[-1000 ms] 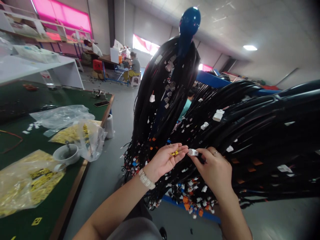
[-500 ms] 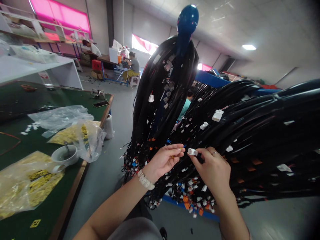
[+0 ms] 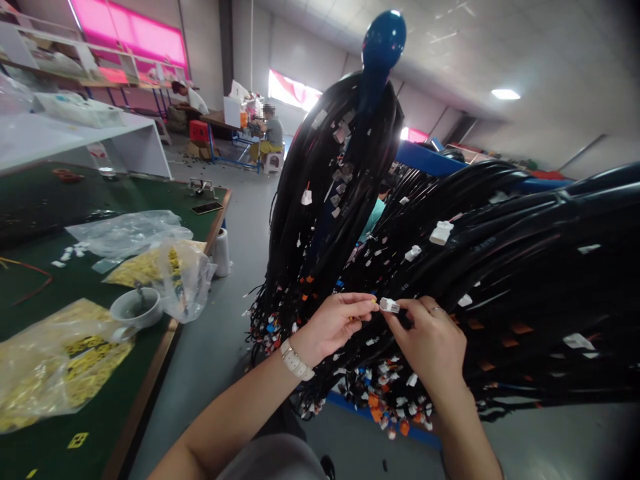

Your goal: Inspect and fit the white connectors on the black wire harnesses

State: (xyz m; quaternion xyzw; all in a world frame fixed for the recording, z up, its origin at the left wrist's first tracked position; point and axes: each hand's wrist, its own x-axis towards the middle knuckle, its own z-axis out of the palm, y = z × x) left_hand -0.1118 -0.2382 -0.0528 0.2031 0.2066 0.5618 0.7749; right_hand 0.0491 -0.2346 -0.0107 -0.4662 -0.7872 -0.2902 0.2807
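My right hand (image 3: 431, 337) pinches a white plastic connector (image 3: 389, 305) between thumb and forefinger, one end facing left. My left hand (image 3: 336, 325), closed in a pinch, has a tiny yellow piece (image 3: 374, 302) at its fingertips, close to that end of the connector. Whether the two touch I cannot tell. More yellow shows under the curled left fingers. Behind both hands hang thick bundles of black wire harnesses (image 3: 320, 213) with white, orange and blue connectors at their ends.
A blue rack post (image 3: 383, 40) carries the harnesses. On the left, a green worktable (image 3: 165, 200) bears bags of yellow parts (image 3: 95, 340), a white cup (image 3: 136, 309), a phone (image 3: 207, 208) and plastic film. Two people sit at far benches; another is partly visible behind the harnesses.
My left fingertips have come closer to the connector, bringing the yellow piece near its end. The right hand keeps its grip. The whole view has shifted slightly.
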